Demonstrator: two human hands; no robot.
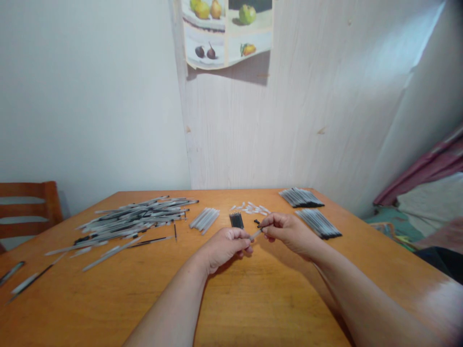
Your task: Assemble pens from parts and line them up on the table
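Over the middle of the table, my left hand (228, 246) is closed around a short visible stretch of a translucent pen barrel (256, 235). My right hand (285, 233) pinches the barrel's far end, where a small dark bit shows at the fingertips. Its exact shape is too small to make out. Just beyond the hands lie a row of black pen refills (236, 220) and a few small black pieces (257, 221). Behind these are scattered short white caps (250, 208). Left of the refills, several pale empty-looking barrels (204, 220) lie side by side.
A large loose heap of pens and barrels (133, 219) covers the table's left side. Two neat stacks of black-ended pens, the back stack (301, 197) and the nearer stack (319, 223), lie at right. A wooden chair (29, 207) stands left; a wall rises behind the table (238, 303).
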